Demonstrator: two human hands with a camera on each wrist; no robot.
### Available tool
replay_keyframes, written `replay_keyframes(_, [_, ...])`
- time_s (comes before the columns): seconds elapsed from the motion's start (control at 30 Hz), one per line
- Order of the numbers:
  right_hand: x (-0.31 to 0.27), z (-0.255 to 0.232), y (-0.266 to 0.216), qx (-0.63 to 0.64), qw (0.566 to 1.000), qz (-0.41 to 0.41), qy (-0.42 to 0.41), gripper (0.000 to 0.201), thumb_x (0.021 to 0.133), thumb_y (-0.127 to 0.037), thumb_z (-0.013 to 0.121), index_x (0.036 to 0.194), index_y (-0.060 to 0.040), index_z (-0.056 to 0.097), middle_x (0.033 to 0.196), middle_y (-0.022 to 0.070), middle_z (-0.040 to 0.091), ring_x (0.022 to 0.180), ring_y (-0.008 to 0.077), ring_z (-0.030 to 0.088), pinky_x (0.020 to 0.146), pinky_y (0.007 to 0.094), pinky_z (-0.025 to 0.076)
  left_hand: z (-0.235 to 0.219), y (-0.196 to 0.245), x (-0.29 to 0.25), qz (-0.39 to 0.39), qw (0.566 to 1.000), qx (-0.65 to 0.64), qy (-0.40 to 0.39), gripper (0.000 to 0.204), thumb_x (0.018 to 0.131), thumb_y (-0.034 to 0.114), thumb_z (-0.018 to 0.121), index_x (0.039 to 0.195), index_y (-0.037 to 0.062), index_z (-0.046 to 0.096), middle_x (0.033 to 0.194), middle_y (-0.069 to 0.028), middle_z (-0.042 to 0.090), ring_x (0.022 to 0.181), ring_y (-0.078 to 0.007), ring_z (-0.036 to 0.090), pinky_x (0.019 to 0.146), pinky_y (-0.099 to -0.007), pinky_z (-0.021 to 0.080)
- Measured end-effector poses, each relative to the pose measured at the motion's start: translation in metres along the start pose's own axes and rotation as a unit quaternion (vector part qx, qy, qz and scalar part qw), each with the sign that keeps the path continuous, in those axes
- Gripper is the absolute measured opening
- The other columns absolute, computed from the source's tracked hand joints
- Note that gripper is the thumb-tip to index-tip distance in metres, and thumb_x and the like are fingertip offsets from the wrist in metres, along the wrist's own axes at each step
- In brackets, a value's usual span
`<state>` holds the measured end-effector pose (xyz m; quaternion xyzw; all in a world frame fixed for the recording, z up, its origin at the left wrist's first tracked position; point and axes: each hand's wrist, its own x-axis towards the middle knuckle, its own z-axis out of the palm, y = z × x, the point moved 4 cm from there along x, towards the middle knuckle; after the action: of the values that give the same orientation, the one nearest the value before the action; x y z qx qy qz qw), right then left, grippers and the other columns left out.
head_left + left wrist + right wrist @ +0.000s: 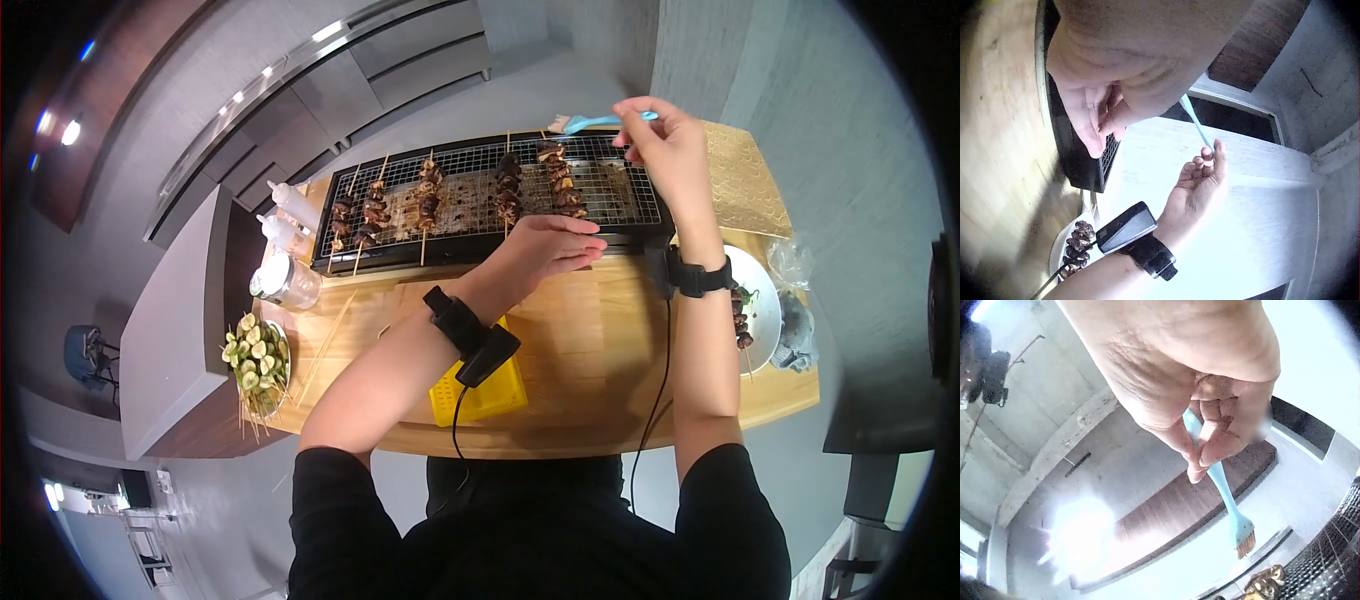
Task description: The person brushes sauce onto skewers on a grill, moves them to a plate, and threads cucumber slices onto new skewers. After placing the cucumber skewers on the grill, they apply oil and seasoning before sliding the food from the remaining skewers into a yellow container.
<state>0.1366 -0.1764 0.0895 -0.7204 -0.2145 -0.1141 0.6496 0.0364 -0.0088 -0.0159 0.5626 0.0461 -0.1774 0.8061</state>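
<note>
My right hand [665,150] is raised over the far right of the grill [465,190], pinching the handle of a light-blue basting brush [592,122]. The brush points left, and in the right wrist view its brown-tipped bristles [1245,544] hang near a piece of food. My left hand [548,250] hovers by the grill's front edge, fingers extended to the right and holding nothing. Several browned skewers lie across the mesh, including a dark skewer [507,188] just beyond the left hand and another skewer [562,180] to its right.
Left of the grill stand two squeeze bottles [290,203], a lidded jar [290,281] and a plate of green vegetable skewers [258,355]. A yellow basket [490,395] sits under the left forearm. A white plate [762,300] with skewers and a grey cloth [797,335] lie at right.
</note>
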Motion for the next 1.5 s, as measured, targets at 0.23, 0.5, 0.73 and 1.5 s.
replay_keyframes(0.23, [0.001,-0.013,-0.012,0.053,0.998,-0.025,0.010,0.016,0.100,-0.013,0.069,0.106,-0.0018,0.076,0.071,0.0014,0.070,0.057,0.0025,0.056,0.053,0.0187,0.043,0.001,0.002,-0.009,-0.001,1.000,-0.017,-0.018,0.028,0.103,0.007,0.061,0.128,-0.0054,0.062,0.124,-0.0194,0.071,0.115,-0.0264,0.071,0.106,-0.0348,0.056])
replay_keyframes(0.5, [-0.015,-0.014,-0.044,0.118,0.990,-0.071,0.036,0.017,0.100,-0.014,0.070,0.110,-0.0012,0.077,0.075,0.0028,0.071,0.058,0.0038,0.056,0.053,0.0193,0.043,0.016,0.018,-0.070,-0.021,0.996,0.001,-0.092,0.028,0.107,0.012,0.054,0.129,-0.0037,0.063,0.128,-0.0208,0.070,0.113,-0.0267,0.073,0.101,-0.0352,0.058])
replay_keyframes(0.73, [-0.073,-0.052,-0.116,0.133,0.969,-0.166,0.127,0.029,0.105,-0.015,0.062,0.124,0.0051,0.071,0.087,0.0062,0.070,0.067,0.0076,0.056,0.058,0.0211,0.040,-0.060,0.052,-0.167,0.130,0.991,-0.038,0.003,0.025,0.109,0.021,0.053,0.120,0.0022,0.065,0.107,-0.0111,0.075,0.090,-0.0153,0.071,0.079,-0.0248,0.057])
replay_keyframes(1.5, [-0.270,-0.060,0.019,-0.082,0.980,0.142,0.111,0.032,0.106,-0.017,0.062,0.133,-0.0008,0.069,0.097,0.0080,0.078,0.067,0.0050,0.059,0.057,0.0213,0.046,-0.169,-0.009,-0.174,0.214,0.945,-0.195,0.151,0.042,0.109,0.031,0.055,0.072,0.0188,0.041,0.057,0.0068,0.029,0.050,-0.0053,0.022,0.049,-0.0252,0.019])
